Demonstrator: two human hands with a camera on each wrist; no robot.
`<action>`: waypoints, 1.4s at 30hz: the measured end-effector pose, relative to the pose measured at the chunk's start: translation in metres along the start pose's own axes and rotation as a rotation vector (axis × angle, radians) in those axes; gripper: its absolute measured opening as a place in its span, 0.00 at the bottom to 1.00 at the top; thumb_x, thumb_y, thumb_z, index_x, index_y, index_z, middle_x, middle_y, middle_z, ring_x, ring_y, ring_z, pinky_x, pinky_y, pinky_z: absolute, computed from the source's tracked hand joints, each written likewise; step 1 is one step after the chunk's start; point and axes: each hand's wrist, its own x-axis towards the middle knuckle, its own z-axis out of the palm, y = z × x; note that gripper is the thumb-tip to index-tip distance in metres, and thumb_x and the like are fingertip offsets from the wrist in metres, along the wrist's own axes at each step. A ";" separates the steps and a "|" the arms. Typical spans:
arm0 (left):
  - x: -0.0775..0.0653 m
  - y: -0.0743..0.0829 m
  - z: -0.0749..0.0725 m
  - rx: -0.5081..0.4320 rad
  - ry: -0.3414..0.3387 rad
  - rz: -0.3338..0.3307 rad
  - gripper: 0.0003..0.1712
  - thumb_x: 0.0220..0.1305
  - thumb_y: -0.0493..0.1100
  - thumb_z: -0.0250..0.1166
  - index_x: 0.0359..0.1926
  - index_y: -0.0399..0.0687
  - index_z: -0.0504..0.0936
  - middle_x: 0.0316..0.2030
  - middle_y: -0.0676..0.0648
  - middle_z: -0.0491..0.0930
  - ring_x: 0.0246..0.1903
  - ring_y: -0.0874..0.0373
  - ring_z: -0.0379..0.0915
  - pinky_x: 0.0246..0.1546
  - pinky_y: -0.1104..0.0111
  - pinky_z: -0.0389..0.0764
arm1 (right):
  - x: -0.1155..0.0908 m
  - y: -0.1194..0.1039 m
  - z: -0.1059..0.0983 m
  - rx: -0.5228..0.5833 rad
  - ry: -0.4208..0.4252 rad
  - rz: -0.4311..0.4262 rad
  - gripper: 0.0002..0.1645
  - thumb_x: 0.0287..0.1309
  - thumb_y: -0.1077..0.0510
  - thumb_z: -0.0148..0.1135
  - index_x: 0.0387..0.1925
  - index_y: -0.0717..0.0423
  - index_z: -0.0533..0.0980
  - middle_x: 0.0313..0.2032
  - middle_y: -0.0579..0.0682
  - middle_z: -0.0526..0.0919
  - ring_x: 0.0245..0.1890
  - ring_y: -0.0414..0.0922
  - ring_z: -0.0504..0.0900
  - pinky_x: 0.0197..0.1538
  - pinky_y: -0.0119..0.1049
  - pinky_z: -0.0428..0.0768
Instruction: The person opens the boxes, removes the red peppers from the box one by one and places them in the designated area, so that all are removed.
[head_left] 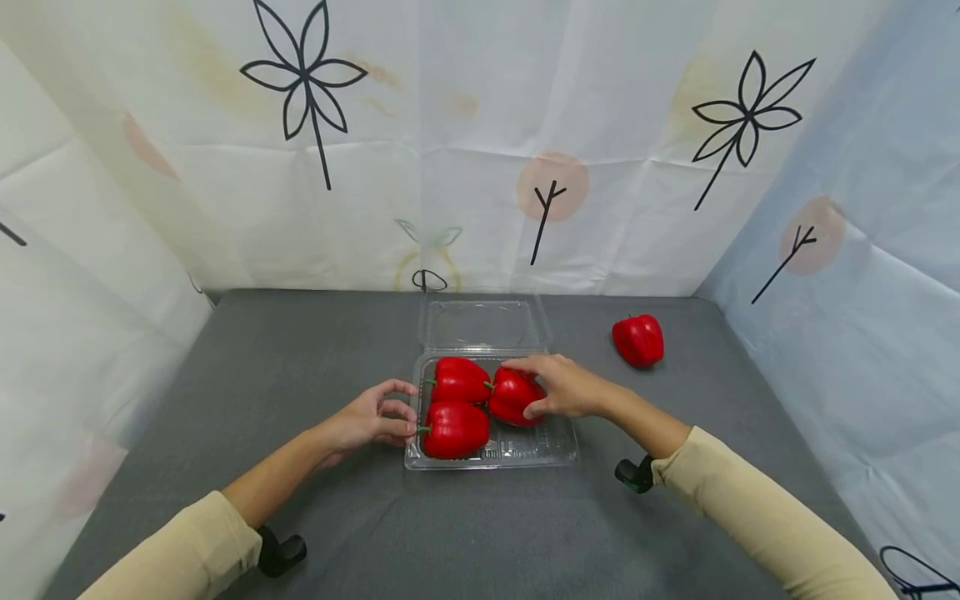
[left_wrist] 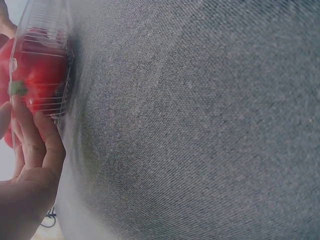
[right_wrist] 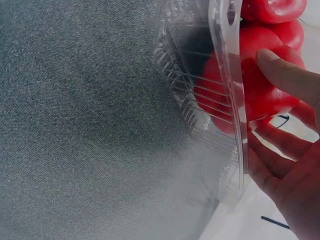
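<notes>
Between thumb and fingers of the right hand: glossy red bell pepper, in clear plastic box; gripped around its sides, likely for control. Left hand: fingers relaxed, at box's rim, probably steadying.

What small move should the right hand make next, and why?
Probably the right hand should release its pepper: this one is already inside the clear container beside two other peppers, while a fourth pepper lies outside on the gray surface.
</notes>
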 end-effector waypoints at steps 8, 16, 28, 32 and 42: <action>0.000 0.000 -0.001 0.001 0.001 -0.002 0.34 0.64 0.35 0.68 0.64 0.37 0.59 0.38 0.43 0.81 0.36 0.51 0.81 0.46 0.59 0.83 | -0.001 -0.002 0.000 0.040 0.022 -0.001 0.45 0.50 0.57 0.78 0.68 0.57 0.69 0.58 0.54 0.79 0.53 0.50 0.79 0.53 0.50 0.80; 0.000 0.000 0.000 0.002 -0.002 0.000 0.34 0.64 0.36 0.68 0.65 0.37 0.59 0.38 0.44 0.82 0.36 0.51 0.81 0.46 0.59 0.83 | -0.002 -0.004 -0.004 0.038 0.052 -0.009 0.43 0.49 0.55 0.78 0.67 0.57 0.71 0.58 0.53 0.80 0.51 0.49 0.79 0.52 0.49 0.81; -0.001 0.000 0.001 -0.002 0.001 0.002 0.34 0.64 0.35 0.67 0.65 0.37 0.59 0.38 0.44 0.81 0.36 0.51 0.81 0.46 0.59 0.83 | -0.003 -0.009 -0.012 0.028 0.080 -0.019 0.41 0.49 0.55 0.78 0.65 0.55 0.73 0.58 0.53 0.79 0.55 0.51 0.77 0.51 0.45 0.81; 0.000 0.000 0.001 -0.004 0.002 0.004 0.33 0.64 0.35 0.67 0.64 0.36 0.60 0.37 0.44 0.81 0.35 0.51 0.81 0.45 0.59 0.83 | -0.005 -0.011 -0.017 0.027 0.114 -0.001 0.41 0.49 0.54 0.79 0.65 0.55 0.73 0.57 0.54 0.79 0.55 0.52 0.76 0.49 0.44 0.82; 0.000 0.000 0.000 -0.003 -0.002 0.005 0.33 0.64 0.35 0.67 0.65 0.37 0.60 0.37 0.44 0.81 0.35 0.51 0.81 0.46 0.58 0.83 | -0.017 0.004 -0.028 0.053 0.303 0.095 0.44 0.47 0.54 0.79 0.66 0.57 0.72 0.61 0.58 0.75 0.57 0.57 0.74 0.47 0.51 0.83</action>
